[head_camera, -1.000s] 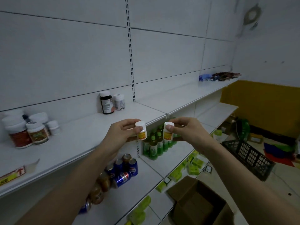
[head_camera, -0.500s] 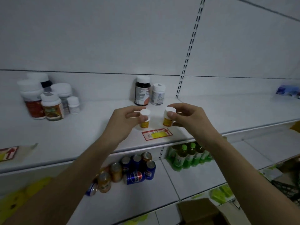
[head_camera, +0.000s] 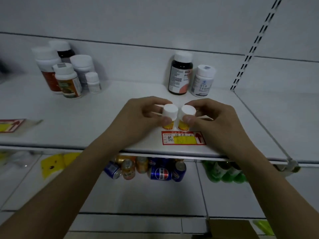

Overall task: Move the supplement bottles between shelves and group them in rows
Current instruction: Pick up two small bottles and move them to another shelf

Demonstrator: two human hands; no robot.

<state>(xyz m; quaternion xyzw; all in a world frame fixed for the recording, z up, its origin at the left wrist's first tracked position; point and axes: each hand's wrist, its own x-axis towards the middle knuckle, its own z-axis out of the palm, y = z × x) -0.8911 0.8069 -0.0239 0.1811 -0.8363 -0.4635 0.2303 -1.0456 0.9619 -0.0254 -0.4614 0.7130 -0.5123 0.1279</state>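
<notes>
Two bottles are pinched, one per hand (left, right); they should be set down upright, touching, then released.

Upper shelf: painted metal by look, smooth, matt white.
Slotted upright: same white finish, dark punched slots.
Two small bottles: smooth white plastic caps, glossy yellow-orange labels.
Dark bottle: glossy brown plastic or glass, cannot tell which; matt white cap, paper label.
White bottle: matt plastic.
Shelf tag: glossy printed sleeve.
Soda cans: shiny metal.
Green drink bottles: glossy translucent plastic.
Cardboard box: matt, brown.
</notes>
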